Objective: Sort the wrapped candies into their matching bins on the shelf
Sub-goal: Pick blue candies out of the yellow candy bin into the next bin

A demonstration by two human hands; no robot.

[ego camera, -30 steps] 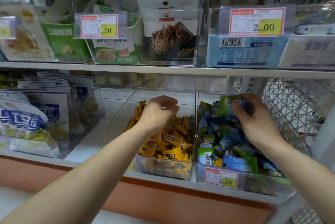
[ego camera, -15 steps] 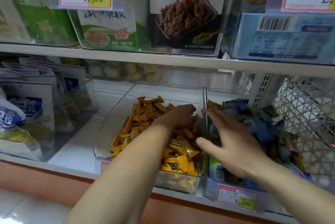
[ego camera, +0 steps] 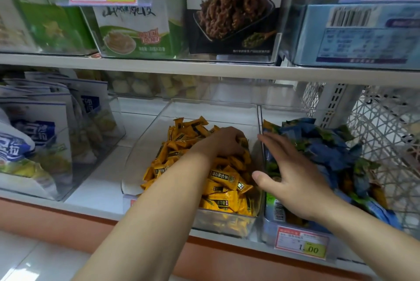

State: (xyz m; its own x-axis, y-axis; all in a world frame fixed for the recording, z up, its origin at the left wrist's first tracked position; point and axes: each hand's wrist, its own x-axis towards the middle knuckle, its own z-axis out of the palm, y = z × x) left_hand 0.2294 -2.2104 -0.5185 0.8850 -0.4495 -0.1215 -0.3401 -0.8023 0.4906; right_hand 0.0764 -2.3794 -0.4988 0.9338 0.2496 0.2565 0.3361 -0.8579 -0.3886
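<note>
Shelf (ego camera: 100, 180) with perhaps three clear bins (ego camera: 145, 153)

My left hand (ego camera: 223, 142) reaches forward, fingers curled down; any grip is unclear. My right hand (ego camera: 293, 176) is flat, fingers straight.

yellow candies (ego camera: 223, 178) with black labels, blue-and-green candies (ego camera: 327, 144), white lattice basket (ego camera: 384, 135), orange shelf edge (ego camera: 68, 219)

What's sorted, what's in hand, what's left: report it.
Done: yellow candies fill the middle bin, unmixed as far as visible. In hand: the left hand is down in that pile, grip unclear; the right hand lies open over the right bin. Left: yellow wrappers show among its blue and green candies.
</note>
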